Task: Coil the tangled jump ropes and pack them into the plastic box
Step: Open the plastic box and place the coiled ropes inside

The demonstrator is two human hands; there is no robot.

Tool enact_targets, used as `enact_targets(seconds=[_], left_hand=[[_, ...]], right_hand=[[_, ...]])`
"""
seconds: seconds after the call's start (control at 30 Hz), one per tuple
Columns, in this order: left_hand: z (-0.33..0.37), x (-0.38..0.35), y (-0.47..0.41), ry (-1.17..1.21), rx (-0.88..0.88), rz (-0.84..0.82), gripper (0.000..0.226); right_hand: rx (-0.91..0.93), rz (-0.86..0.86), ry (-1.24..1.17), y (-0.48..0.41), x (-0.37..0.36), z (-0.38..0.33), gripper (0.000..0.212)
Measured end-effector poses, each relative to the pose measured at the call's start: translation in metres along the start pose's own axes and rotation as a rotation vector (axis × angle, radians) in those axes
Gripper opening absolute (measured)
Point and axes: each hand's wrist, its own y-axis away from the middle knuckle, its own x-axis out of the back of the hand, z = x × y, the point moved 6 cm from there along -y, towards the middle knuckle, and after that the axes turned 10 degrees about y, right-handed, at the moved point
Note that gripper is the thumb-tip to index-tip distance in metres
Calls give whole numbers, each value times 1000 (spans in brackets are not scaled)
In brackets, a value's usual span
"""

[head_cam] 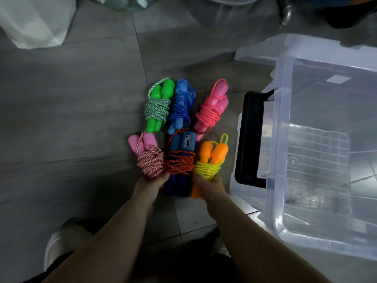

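Several coiled jump ropes lie in two rows on the grey tiled floor. The far row holds a green rope (159, 105), a blue rope (182, 105) and a bright pink rope (212, 107). In the near row, my left hand (155, 181) grips the pale pink rope (150, 158) at its near end. My right hand (210, 185) grips the orange-handled yellow rope (211, 160). Between them lies a dark blue counter-handle rope (180, 160) wound in red cord. The clear plastic box (281, 139) stands open at the right, with nothing inside.
The box has a black handle (250, 137) facing the ropes, and its clear lid (265, 48) lies behind it. A white bag (34, 21) sits at the far left and a clear bucket (224, 11) at the back. My shoes (61, 242) are at the bottom.
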Motion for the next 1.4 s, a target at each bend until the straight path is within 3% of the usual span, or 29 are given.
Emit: enact_targets(seconds=[0.07,0.1,0.17,0.33,0.47,0.6,0.8,0.93,1.03,1.23,1.33,1.4], left_hand=[[-2,2,-5,13,17,-4,42],[-2,4,-7,13,15,-5,38],[-2,3,-9,12,10,6,32],[-4,1,-11,23,10,0,42],[-7,6,-9,39,-3,6,46],[-3,15,10,-15,-52,-9,49],[30,41,84,-17,-237,-17,35],[81,65,153,59,-395,17,6],[124,70,215,68,-572,-15,20],[168,9,302,29,-707,-165,25],[161,-60,314,34,-693,-292,12],[142,-113,306,42,-603,-378,19]], right_hand=[[-2,-27,-49,0,-4,4,21],[-3,-33,-67,1,-6,4,19],[1,-45,-109,0,-8,5,22],[-16,-56,-118,-4,-16,7,30],[80,-138,-150,2,-22,2,31],[103,-130,-50,17,-22,5,27],[228,-294,47,69,-28,-31,29],[382,-409,1,123,-34,-77,22],[529,-425,-50,169,-34,-122,27],[704,-287,-150,231,50,-174,36],[685,-208,-175,232,122,-172,55],[624,-146,-188,219,170,-159,72]])
